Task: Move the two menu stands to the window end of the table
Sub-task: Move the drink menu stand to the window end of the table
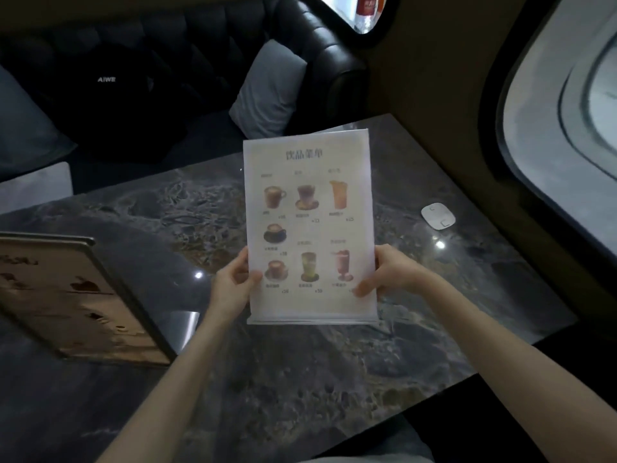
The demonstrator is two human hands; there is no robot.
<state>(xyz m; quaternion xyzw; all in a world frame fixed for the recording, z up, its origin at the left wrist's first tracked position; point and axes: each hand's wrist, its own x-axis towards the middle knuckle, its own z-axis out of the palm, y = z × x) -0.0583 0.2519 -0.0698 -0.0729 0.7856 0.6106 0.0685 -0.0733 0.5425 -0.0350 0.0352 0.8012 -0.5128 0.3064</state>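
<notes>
Gripping the white drinks menu stand [309,228] by its lower edges, the left hand [233,282] and right hand [389,272] hold it over the marble worktop [300,379]; the dark-framed menu stand [76,302] (leaning) sits far left.

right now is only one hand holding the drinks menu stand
No, both hands grip it: the left hand holds the left edge of the drinks menu stand and the right hand the right edge.
</notes>
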